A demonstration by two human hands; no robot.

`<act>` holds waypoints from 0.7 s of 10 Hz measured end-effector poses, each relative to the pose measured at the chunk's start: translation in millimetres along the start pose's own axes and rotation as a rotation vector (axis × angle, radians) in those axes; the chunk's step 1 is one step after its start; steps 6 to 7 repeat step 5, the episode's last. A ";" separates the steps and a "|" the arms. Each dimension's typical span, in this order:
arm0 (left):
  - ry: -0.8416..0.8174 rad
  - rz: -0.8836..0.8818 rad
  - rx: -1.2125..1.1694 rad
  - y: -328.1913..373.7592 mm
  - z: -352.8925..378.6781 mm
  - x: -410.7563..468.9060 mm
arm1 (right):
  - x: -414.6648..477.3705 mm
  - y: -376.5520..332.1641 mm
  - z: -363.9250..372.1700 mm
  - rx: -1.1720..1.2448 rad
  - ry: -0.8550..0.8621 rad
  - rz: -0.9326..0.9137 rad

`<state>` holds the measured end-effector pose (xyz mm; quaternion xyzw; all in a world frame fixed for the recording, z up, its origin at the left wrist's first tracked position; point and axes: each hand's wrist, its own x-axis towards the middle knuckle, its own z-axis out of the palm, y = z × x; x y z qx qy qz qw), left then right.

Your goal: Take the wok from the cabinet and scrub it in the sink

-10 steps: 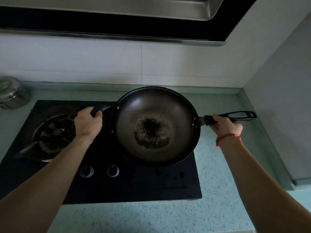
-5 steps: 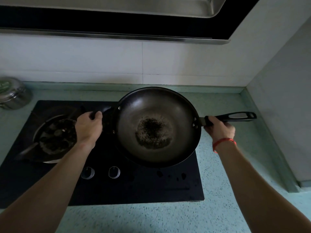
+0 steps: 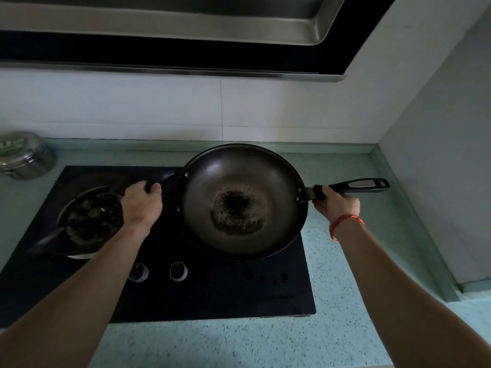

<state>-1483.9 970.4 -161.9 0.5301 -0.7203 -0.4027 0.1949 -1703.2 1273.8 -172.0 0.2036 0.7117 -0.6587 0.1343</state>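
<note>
A dark round wok [image 3: 243, 179] with a blackened patch in its bottom is over the right side of the black hob [image 3: 212, 293]. My left hand [image 3: 142, 205] grips the short helper handle on the wok's left rim. My right hand [image 3: 336, 204], with a red band at the wrist, is closed around the long black handle [image 3: 356, 185] that points right. I cannot tell whether the wok rests on the burner or hangs just above it. No sink or cabinet is in view.
On the left burner stands a small pan [image 3: 90, 219] with dark food and a handle pointing near-left. A steel lidded pot [image 3: 22, 155] sits on the counter at far left. Two knobs [image 3: 158, 272] are at the hob's front. A range hood [image 3: 186, 35] hangs overhead; a wall [image 3: 438, 155] closes the right.
The wok and both hands have stayed nearly still over the hob. My right hand has slid slightly along the long handle towards the wok.
</note>
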 end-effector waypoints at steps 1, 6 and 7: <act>-0.016 0.015 0.016 0.8 -4.0 -8.5 | -10.2 -6.6 -7.3 -0.075 -0.015 -0.002; -0.041 0.322 0.016 31.3 -37.7 -55.6 | -75.8 -42.6 -14.9 -0.545 -0.130 -0.299; -0.041 0.322 0.016 31.3 -37.7 -55.6 | -75.8 -42.6 -14.9 -0.545 -0.130 -0.299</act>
